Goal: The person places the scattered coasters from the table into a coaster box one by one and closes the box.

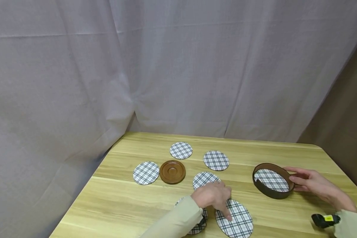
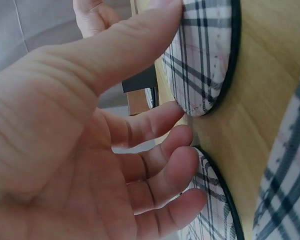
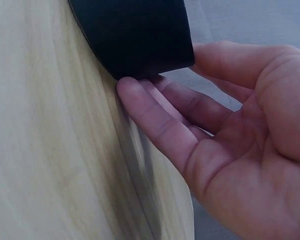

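Left hand [image 1: 213, 195] palm-down over the desk [image 1: 122, 201], fingers loosely spread and gripping nothing, index tip pressing the nearest plaid coaster [image 1: 234, 218] at the front edge; a second plaid coaster [image 1: 204, 179] lies just beyond the knuckles, a third [image 1: 196, 224] is half hidden under the sleeve. Right hand [image 1: 310, 182] open, straight fingers touching the outer wall of the round brown holder [image 1: 273, 185], which sits right of centre with one plaid coaster inside. Farther back: three more plaid coasters [image 1: 181, 150] [image 1: 216, 160] [image 1: 146, 173] and a brown lid [image 1: 172, 172], lying flat.
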The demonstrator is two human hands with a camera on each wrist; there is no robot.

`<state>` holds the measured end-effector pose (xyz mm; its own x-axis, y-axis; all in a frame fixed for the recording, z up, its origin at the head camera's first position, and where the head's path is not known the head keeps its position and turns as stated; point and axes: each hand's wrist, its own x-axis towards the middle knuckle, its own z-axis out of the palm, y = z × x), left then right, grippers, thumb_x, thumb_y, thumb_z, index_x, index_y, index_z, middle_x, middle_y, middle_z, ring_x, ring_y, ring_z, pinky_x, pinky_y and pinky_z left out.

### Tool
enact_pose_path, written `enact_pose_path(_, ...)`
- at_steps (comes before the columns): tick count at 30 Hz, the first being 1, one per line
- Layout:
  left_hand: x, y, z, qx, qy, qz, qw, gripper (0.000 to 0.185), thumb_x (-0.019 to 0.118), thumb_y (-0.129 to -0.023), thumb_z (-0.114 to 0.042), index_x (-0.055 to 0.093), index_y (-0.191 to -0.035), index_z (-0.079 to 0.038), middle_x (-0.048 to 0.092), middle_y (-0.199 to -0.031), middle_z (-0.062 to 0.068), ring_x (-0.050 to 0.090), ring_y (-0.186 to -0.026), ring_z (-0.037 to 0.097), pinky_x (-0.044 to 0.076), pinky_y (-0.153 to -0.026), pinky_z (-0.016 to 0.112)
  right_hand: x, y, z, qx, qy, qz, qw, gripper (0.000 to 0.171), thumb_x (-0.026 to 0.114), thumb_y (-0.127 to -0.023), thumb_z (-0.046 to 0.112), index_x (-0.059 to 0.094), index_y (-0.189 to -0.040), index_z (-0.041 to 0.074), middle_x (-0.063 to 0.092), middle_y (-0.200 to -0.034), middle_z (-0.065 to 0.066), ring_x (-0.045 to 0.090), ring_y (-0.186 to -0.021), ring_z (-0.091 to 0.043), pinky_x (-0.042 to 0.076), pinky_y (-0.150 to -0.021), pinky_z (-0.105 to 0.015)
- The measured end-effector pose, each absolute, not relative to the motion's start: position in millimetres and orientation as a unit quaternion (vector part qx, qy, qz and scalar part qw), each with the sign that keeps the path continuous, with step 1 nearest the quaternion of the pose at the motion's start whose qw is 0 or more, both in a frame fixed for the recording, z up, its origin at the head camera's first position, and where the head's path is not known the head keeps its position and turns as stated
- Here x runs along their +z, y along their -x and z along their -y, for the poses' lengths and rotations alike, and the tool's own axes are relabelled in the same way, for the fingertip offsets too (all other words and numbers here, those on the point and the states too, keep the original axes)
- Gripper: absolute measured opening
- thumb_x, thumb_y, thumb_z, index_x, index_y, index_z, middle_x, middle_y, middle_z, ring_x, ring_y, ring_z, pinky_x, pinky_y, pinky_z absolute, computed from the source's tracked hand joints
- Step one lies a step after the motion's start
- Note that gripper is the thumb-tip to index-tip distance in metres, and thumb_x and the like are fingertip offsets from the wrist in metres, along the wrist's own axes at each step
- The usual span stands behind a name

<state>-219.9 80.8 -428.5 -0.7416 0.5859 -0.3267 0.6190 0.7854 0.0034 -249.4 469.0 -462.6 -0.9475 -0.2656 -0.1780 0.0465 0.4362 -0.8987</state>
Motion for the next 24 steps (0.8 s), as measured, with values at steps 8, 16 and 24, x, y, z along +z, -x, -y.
enact_pose_path(8,-426,219,-80,-0.035,-0.311,-0.932,0.182,0.077,0.08,-0.064,-0.065,0.053,-0.126,-0.029,0.059,-0.116,-0.011,0.057,-0.1,0.005,0.052,-0.085,0.025,-461,250,-469,-0.527,0.061,-0.835,0.147,0.056,0.056,-0.1,0.02,0.037,-0.151,0.007,0.051,-0.113,0.031,0.064,-0.1,-0.002,0.058,-0.083,-0.029)
enact_pose_path(16,-420,216,-79,0.02,-0.316,-0.923,0.216,0.059,0.08,-0.072,-0.055,0.05,-0.114,-0.027,0.058,-0.085,-0.012,0.052,-0.069,0.005,0.048,-0.061,0.023,-460,250,-467,-0.521,0.062,-0.838,0.147,0.054,0.057,-0.1,0.019,0.039,-0.149,0.008,0.052,-0.114,0.026,0.065,-0.1,-0.003,0.058,-0.083,-0.03)
enact_pose_path(24,-412,224,-74,0.085,-0.346,-0.913,0.199,0.045,0.073,-0.085,-0.043,0.051,-0.122,-0.031,0.062,-0.105,-0.016,0.055,-0.086,-0.001,0.048,-0.077,0.019,-461,249,-469,-0.543,0.081,-0.822,0.151,0.044,0.053,-0.101,0.014,0.049,-0.144,0.023,0.055,-0.112,0.029,0.065,-0.099,-0.004,0.059,-0.081,-0.029)
